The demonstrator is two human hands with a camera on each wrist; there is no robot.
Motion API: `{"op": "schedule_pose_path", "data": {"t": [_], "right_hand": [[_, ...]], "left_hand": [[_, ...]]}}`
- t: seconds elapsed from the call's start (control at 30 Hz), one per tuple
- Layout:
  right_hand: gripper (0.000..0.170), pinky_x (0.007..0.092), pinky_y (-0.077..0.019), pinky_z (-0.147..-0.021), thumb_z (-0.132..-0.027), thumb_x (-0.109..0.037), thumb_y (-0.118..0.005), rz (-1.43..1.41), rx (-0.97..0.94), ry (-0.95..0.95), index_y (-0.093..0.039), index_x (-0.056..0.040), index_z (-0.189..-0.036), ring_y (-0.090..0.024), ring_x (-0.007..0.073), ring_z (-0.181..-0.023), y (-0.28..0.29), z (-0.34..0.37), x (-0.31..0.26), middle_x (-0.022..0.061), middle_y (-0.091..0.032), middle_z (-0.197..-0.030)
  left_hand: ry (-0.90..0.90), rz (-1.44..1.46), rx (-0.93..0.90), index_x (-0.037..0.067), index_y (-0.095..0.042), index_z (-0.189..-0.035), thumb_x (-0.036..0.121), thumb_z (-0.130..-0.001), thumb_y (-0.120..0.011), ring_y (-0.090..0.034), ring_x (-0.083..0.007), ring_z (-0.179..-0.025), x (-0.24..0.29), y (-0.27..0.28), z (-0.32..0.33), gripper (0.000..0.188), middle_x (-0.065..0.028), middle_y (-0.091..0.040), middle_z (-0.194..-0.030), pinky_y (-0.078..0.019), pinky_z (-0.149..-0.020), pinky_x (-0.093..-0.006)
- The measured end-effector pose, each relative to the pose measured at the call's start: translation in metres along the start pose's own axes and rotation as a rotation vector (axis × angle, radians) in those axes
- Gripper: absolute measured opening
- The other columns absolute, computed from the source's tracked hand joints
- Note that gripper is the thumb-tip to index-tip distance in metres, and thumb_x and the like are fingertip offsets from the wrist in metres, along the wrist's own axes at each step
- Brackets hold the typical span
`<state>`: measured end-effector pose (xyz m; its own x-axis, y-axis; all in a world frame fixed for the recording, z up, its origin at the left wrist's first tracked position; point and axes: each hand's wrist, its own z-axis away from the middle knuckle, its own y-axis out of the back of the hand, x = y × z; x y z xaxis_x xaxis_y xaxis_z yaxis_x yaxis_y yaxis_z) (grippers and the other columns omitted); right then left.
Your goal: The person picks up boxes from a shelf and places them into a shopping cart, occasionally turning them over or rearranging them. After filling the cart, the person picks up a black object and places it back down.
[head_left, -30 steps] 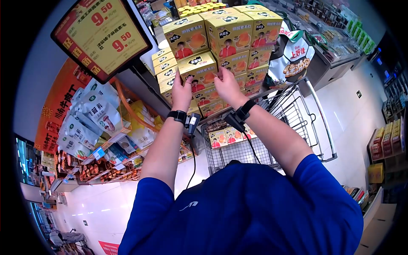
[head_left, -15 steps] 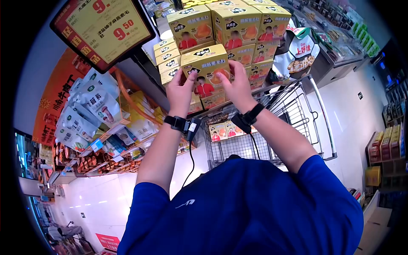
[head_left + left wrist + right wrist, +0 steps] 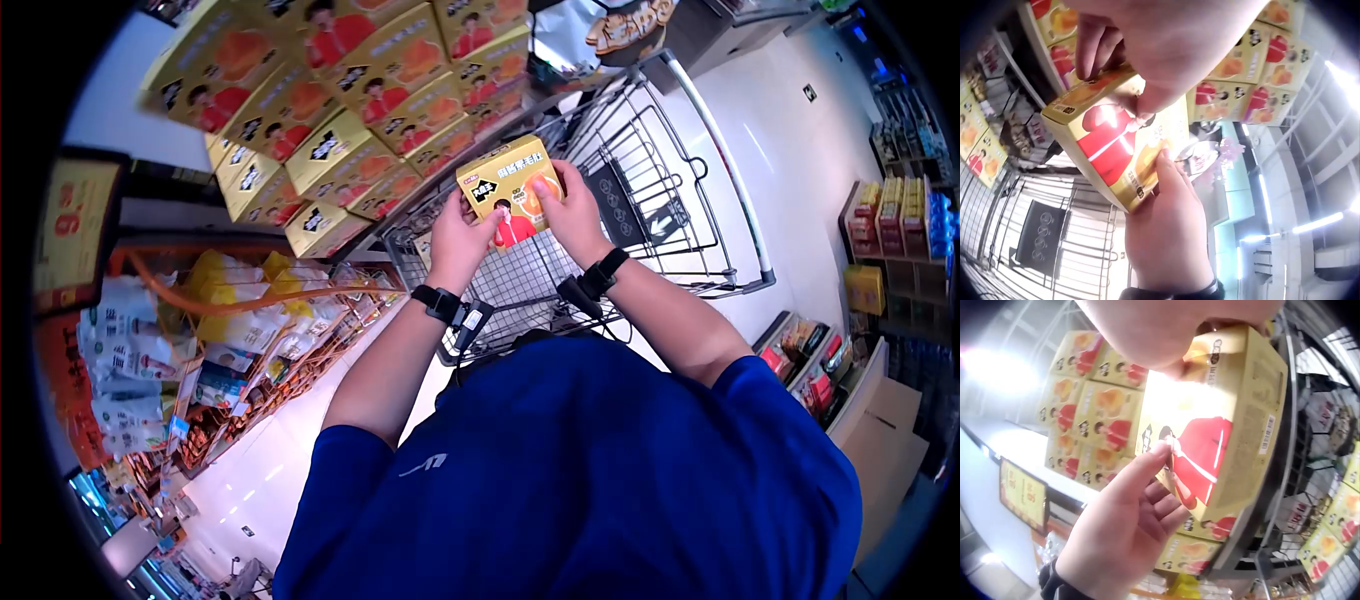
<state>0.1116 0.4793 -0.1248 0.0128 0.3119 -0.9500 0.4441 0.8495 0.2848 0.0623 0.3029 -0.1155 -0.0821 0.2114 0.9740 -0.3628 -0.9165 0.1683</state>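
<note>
The left hand (image 3: 462,244) and the right hand (image 3: 578,216) grip a gold cardboard snack box (image 3: 508,186) from opposite sides; the box is over a wire shopping cart (image 3: 530,272), near a stack of matching boxes (image 3: 400,80).

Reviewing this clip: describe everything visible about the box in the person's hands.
The box is a yellow-gold carton, apparently glossy cardboard, with glare in the wrist views. Its front shows a figure in a red top, an orange food picture, a black diamond logo and Chinese lettering; a side panel has a barcode. It looks closed. Tilted, front toward the head camera, it appears held above the shopping cart, in the grip of left hand and right hand, thumbs on its front.
</note>
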Motion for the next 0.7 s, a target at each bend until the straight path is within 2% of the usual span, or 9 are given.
{"op": "schedule_pose_path", "data": {"t": [0.07, 0.2, 0.23, 0.33, 0.4, 0.53, 0.57, 0.6, 0.7], "right_hand": [[0.033, 0.0387, -0.0502, -0.086, -0.092, -0.017, -0.062, 0.080, -0.018, -0.100, -0.054, 0.0005, -0.118, -0.065, 0.0331, -0.100, 0.018, -0.001, 0.039, 0.0198, -0.065, -0.108], [0.033, 0.0398, -0.0498, -0.087, -0.090, -0.017, -0.063, 0.157, -0.006, -0.198, -0.054, 0.0004, -0.117, -0.064, 0.0357, -0.101, 0.040, -0.010, 0.124, 0.0218, -0.065, -0.107], [0.034, 0.0406, -0.0495, -0.088, -0.089, -0.016, -0.065, 0.229, -0.005, -0.247, -0.054, 0.0010, -0.116, -0.063, 0.0371, -0.101, 0.042, -0.014, 0.160, 0.0227, -0.065, -0.107], [0.034, 0.0419, -0.0493, -0.088, -0.088, -0.015, -0.065, 0.264, -0.043, -0.366, -0.054, 0.0015, -0.115, -0.063, 0.0381, -0.102, 0.047, -0.029, 0.223, 0.0233, -0.065, -0.106], [0.035, 0.0429, -0.0489, -0.088, -0.087, -0.017, -0.065, 0.183, -0.045, -0.422, -0.055, 0.0007, -0.115, -0.062, 0.0395, -0.102, 0.042, -0.037, 0.264, 0.0238, -0.065, -0.106], [0.038, 0.0434, -0.0484, -0.089, -0.085, -0.020, -0.064, 0.310, -0.072, -0.493, -0.055, -0.0003, -0.116, -0.061, 0.0403, -0.103, 0.024, -0.058, 0.323, 0.0246, -0.064, -0.107], [0.039, 0.0439, -0.0486, -0.089, -0.085, -0.020, -0.064, 0.311, -0.049, -0.498, -0.054, 0.0000, -0.117, -0.061, 0.0405, -0.102, 0.019, -0.063, 0.337, 0.0248, -0.064, -0.107], [0.039, 0.0444, -0.0489, -0.088, -0.085, -0.019, -0.064, 0.312, -0.024, -0.502, -0.054, 0.0002, -0.117, -0.062, 0.0407, -0.102, 0.015, -0.065, 0.350, 0.0249, -0.064, -0.107], [0.038, 0.0476, -0.0494, -0.085, -0.086, -0.017, -0.063, 0.344, -0.047, -0.463, -0.053, 0.0025, -0.117, -0.062, 0.0433, -0.098, 0.009, -0.072, 0.364, 0.0267, -0.064, -0.104]], "left_hand": [[0.056, 0.059, -0.050, -0.009, -0.044, -0.127, 0.008, -0.085, -0.072, -0.066, -0.0181, -0.101, -0.030, -0.034, -0.013, 0.053, -0.0153, -0.065, -0.113, -0.0530, -0.087, -0.0274], [0.144, -0.139, -0.218, -0.005, -0.046, -0.124, 0.012, -0.086, -0.071, -0.066, -0.0179, -0.100, -0.106, -0.098, -0.047, 0.049, -0.0132, -0.065, -0.113, -0.0536, -0.083, -0.0287], [0.185, -0.032, -0.249, -0.004, -0.045, -0.126, 0.012, -0.085, -0.071, -0.064, -0.0183, -0.103, -0.132, -0.114, -0.058, 0.051, -0.0131, -0.063, -0.115, -0.0522, -0.087, -0.0295], [0.217, -0.115, -0.209, -0.005, -0.046, -0.125, 0.014, -0.084, -0.071, -0.062, -0.0193, -0.107, -0.182, -0.151, -0.088, 0.052, -0.0142, -0.063, -0.116, -0.0488, -0.092, -0.0319], [0.385, -0.316, -0.158, -0.004, -0.055, -0.118, 0.017, -0.083, -0.070, -0.065, -0.0209, -0.098, -0.200, -0.170, -0.107, 0.044, -0.0139, -0.068, -0.106, -0.0500, -0.085, -0.0333], [0.259, -0.246, -0.142, -0.004, -0.054, -0.118, 0.016, -0.085, -0.068, -0.067, -0.0198, -0.087, -0.274, -0.189, -0.137, 0.041, -0.0134, -0.069, -0.099, -0.0518, -0.076, -0.0326], [0.324, -0.265, -0.188, -0.004, -0.051, -0.121, 0.014, -0.086, -0.067, -0.067, -0.0170, -0.085, -0.289, -0.190, -0.147, 0.042, -0.0141, -0.067, -0.102, -0.0518, -0.074, -0.0304], [0.200, -0.264, -0.171, -0.004, -0.047, -0.123, 0.015, -0.087, -0.066, -0.067, -0.0156, -0.082, -0.309, -0.193, -0.151, 0.045, -0.0135, -0.067, -0.102, -0.0522, -0.073, -0.0300], [0.333, -0.350, -0.239, -0.003, -0.046, -0.124, 0.015, -0.088, -0.063, -0.068, -0.0171, -0.079, -0.317, -0.194, -0.167, 0.044, -0.0130, -0.067, -0.099, -0.0532, -0.072, -0.0310]]}}
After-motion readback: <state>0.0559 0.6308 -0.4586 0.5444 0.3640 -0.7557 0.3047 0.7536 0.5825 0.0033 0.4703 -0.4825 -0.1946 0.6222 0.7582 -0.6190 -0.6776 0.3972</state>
